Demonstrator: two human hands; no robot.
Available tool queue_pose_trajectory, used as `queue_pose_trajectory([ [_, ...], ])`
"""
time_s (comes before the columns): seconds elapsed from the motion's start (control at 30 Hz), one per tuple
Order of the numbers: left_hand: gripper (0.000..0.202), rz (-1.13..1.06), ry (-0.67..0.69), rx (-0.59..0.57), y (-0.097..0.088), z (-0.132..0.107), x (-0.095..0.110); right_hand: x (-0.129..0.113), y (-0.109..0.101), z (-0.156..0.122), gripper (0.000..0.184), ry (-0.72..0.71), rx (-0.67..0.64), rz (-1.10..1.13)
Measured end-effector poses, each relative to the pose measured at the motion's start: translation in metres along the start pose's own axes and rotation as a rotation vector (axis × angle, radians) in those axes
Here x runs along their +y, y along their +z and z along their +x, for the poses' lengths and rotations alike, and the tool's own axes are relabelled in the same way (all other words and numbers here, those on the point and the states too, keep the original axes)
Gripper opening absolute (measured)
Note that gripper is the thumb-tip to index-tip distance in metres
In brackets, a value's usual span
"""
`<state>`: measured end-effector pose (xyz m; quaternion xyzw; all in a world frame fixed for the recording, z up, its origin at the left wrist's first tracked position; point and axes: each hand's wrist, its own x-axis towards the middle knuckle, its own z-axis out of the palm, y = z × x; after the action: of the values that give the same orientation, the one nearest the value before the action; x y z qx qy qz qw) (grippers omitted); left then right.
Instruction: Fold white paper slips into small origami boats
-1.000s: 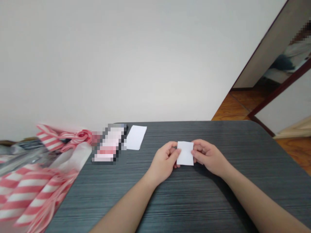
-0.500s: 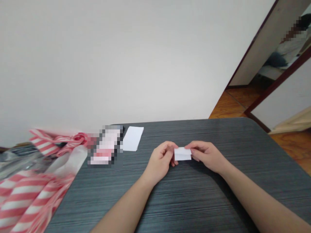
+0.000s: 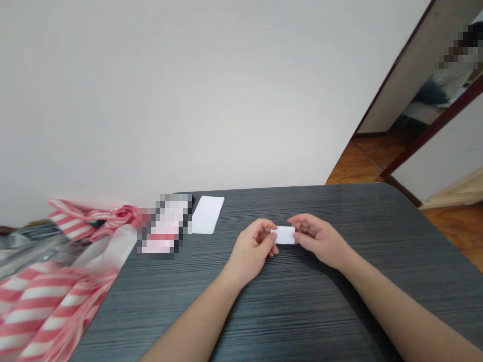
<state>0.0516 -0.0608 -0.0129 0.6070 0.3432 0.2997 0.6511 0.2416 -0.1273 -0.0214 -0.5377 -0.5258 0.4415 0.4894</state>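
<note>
Head view: the paper (image 3: 284, 235) is a small white strip held low over the table (image 3: 302, 311), near its middle, pinched at both short ends. The left hand (image 3: 253, 251) grips its left end between thumb and curled fingers. The right hand (image 3: 320, 239) grips the right end the same way, with its other fingers arched behind the strip. Both hands are closed on the paper, with no slack showing.

As for progress, the paper looks folded down to a narrow band with its edges lying together. I cannot tell whether the crease has been pressed flat. A second sheet (image 3: 207, 214) lies untouched and flat near the far edge, well apart from the hands.

A second ago the paper was a taller, nearly square piece held up between the same fingers. Half a second ago it was about half that height. Now it is slimmer again and sits a little higher in the view. The hands have drawn closer together.

A pixelated object (image 3: 166, 226) lies beside the sheet, and a pink-striped bag (image 3: 49, 281) sits at the left.
</note>
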Motion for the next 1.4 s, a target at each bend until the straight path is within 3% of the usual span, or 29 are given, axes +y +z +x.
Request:
queue_pose_trajectory([
  [0.2, 0.018, -0.058, 0.022, 0.004, 0.0005, 0.0006, -0.0009, -0.0019, -0.0019, -0.0006, 0.012, 0.105, -0.054, -0.167],
  [0.43, 0.032, -0.075, 0.022, 0.023, 0.0007, 0.0021, -0.0002, 0.0021, -0.0028, -0.0005, 0.012, 0.075, -0.026, -0.175],
  [0.77, 0.018, 0.011, -0.024, 0.001, -0.0023, 0.003, -0.001, -0.0002, -0.0027, -0.001, 0.012, 0.097, -0.02, -0.21],
  [1.07, 0.017, 0.002, -0.03, 0.008, -0.0023, 0.0029, -0.0017, -0.0056, -0.0006, -0.0008, 0.017, 0.142, -0.053, -0.274],
  [1.4, 0.019, 0.023, -0.038, -0.041, -0.0021, 0.003, 0.0017, -0.0028, -0.0003, -0.0008, 0.018, 0.159, -0.015, -0.172],
])
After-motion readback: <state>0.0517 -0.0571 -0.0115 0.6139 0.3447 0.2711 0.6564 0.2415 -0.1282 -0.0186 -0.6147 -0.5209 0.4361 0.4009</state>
